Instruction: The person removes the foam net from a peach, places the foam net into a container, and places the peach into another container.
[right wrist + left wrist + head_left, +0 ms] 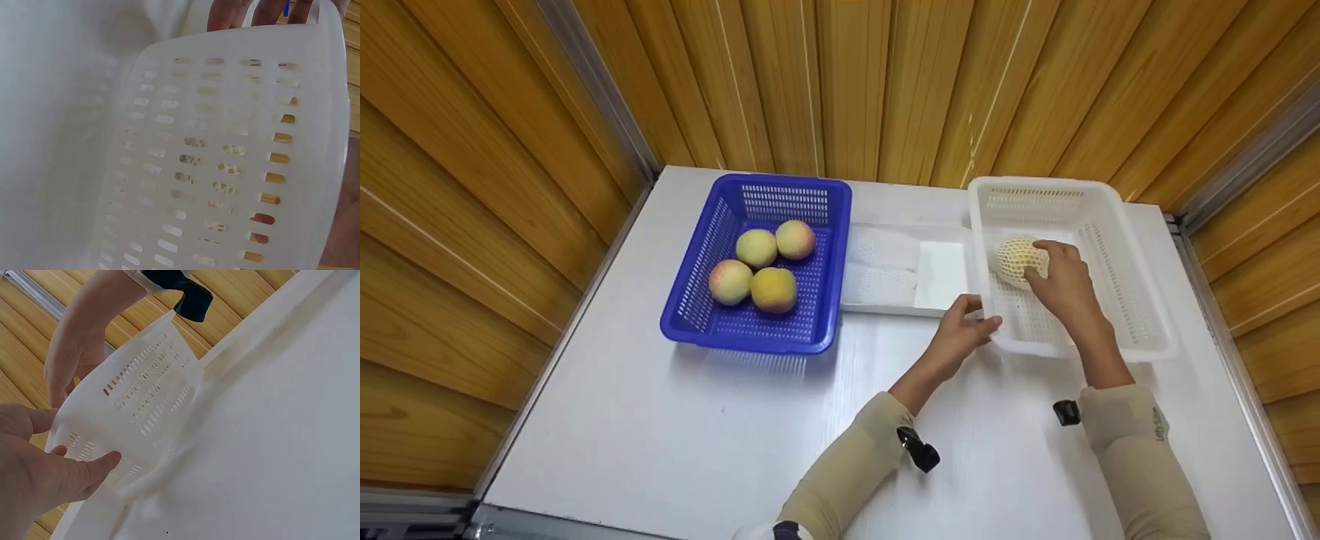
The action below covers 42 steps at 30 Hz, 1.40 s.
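In the head view my right hand (1065, 281) reaches into the white basket (1140, 300). Its thumb and fingers curl against the right side of a peach in a pale foam net (1017, 262), which rests on the basket floor. At the basket's front left corner is my left hand (956, 337), touching the outside with thumb and fingers fairly straight. The left wrist view shows this left hand (50, 472) against the slotted outer wall (143, 394). In the right wrist view, the basket wall (315, 140) covers most of the right hand, and the netted peach shows only through slots.
A blue basket (679, 322) with several peaches (774, 290) stands on the left of the white table (660, 435). Between the baskets lies a shallow white tray (941, 274), with flat foam nets (881, 266) in its left part. Wood-patterned panels (847, 90) enclose the table.
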Tool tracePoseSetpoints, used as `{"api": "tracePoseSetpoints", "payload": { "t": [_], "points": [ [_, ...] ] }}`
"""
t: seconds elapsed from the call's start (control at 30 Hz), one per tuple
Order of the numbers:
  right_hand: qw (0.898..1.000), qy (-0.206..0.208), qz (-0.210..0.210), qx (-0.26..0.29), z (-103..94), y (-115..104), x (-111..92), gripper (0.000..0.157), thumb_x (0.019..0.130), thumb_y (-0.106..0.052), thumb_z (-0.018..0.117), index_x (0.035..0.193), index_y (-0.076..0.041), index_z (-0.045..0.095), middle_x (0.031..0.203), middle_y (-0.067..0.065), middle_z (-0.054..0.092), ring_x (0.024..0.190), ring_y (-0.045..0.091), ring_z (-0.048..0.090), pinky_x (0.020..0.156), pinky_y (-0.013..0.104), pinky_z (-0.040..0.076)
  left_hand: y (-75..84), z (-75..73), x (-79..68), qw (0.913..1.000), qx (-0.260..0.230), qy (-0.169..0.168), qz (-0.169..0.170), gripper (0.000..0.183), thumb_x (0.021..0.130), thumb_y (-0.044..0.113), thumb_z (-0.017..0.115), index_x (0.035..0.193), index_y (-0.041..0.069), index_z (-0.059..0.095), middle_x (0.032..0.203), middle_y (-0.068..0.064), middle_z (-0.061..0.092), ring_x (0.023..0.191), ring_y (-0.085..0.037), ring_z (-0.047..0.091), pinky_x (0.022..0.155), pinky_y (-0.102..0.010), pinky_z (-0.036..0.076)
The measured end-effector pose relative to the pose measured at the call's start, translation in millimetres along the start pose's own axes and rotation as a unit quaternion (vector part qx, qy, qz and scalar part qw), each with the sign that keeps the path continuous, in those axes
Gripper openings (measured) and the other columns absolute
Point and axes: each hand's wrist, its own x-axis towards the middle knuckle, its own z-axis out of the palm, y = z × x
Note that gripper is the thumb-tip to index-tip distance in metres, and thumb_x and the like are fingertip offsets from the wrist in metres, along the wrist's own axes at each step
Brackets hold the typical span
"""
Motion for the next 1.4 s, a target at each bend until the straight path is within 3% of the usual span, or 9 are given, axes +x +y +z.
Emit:
{"api": "tracePoseSetpoints", "payload": {
  "t": [0.3, 0.6, 0.7, 0.83, 1.0, 1.2, 1.4],
  "points": [
    [0.997, -0.073, 0.020, -0.002, -2.7, 15.2, 22.7, 0.077, 0.099, -0.021, 0.064, 0.154, 0.012, 0.022, 0.152, 0.045, 0.019, 0.138, 0.064, 0.024, 0.111, 0.071, 0.027, 2.3, -1.5, 1.6, 0.9999, -0.004, 0.009, -0.009, 0.042, 0.096, 0.014, 0.070, 0.132, 0.002, 0.052, 0.140, -0.013, 0.053, 0.112, -0.022, 0.066, 0.093, -0.037, 0.058],
    [0.990, -0.138, 0.021, 0.004, -6.7, 26.6, 41.0, 0.079, 0.102, -0.024, 0.059, 0.154, 0.014, 0.015, 0.153, 0.044, 0.021, 0.142, 0.059, 0.022, 0.116, 0.068, 0.022, 2.1, -3.2, 2.2, 0.9996, -0.024, 0.009, -0.009, 0.041, 0.094, 0.007, 0.071, 0.130, 0.000, 0.053, 0.138, -0.014, 0.053, 0.110, -0.023, 0.067, 0.091, -0.037, 0.059],
    [0.985, -0.162, 0.046, 0.022, -9.0, 26.8, 45.3, 0.077, 0.105, -0.031, 0.053, 0.156, 0.010, 0.012, 0.154, 0.044, 0.022, 0.142, 0.059, 0.023, 0.115, 0.068, 0.025, 2.3, -3.3, 2.3, 0.9996, -0.024, 0.008, -0.009, 0.043, 0.094, 0.007, 0.072, 0.131, -0.001, 0.053, 0.140, -0.016, 0.052, 0.110, -0.022, 0.067, 0.091, -0.037, 0.059],
    [0.976, -0.181, 0.090, 0.085, -10.2, 26.4, 51.0, 0.078, 0.106, -0.037, 0.049, 0.160, 0.002, 0.007, 0.158, 0.040, 0.016, 0.145, 0.055, 0.023, 0.113, 0.068, 0.030, 3.2, -3.6, 2.0, 0.9998, -0.017, 0.003, -0.012, 0.040, 0.094, 0.009, 0.071, 0.130, 0.003, 0.054, 0.143, -0.017, 0.050, 0.111, -0.021, 0.066, 0.091, -0.036, 0.059],
    [0.964, -0.189, 0.114, 0.146, -6.6, 24.3, 59.7, 0.079, 0.106, -0.039, 0.049, 0.162, -0.005, 0.005, 0.164, 0.033, 0.009, 0.148, 0.052, 0.018, 0.114, 0.069, 0.027, 2.2, -4.6, 1.1, 0.9999, -0.013, -0.004, -0.006, 0.041, 0.095, 0.010, 0.070, 0.131, 0.003, 0.053, 0.144, -0.017, 0.049, 0.112, -0.020, 0.066, 0.092, -0.035, 0.058],
    [0.973, -0.195, 0.079, 0.093, -8.0, 17.3, 69.8, 0.078, 0.105, -0.038, 0.054, 0.161, -0.003, 0.013, 0.165, 0.030, 0.012, 0.150, 0.051, 0.013, 0.119, 0.067, 0.018, 2.1, -5.2, 2.3, 0.9999, -0.016, -0.003, 0.004, 0.041, 0.095, 0.010, 0.070, 0.131, 0.001, 0.053, 0.142, -0.018, 0.049, 0.111, -0.021, 0.066, 0.092, -0.036, 0.058],
    [0.959, -0.260, 0.102, 0.053, -19.0, 10.5, 76.7, 0.078, 0.105, -0.039, 0.052, 0.163, -0.009, 0.010, 0.166, 0.028, 0.005, 0.148, 0.055, 0.014, 0.110, 0.077, 0.023, 1.9, -4.1, 3.7, 0.9999, -0.012, 0.010, -0.005, 0.044, 0.094, 0.009, 0.072, 0.132, -0.002, 0.052, 0.141, -0.018, 0.052, 0.109, -0.022, 0.067, 0.091, -0.037, 0.058]
  ]
}}
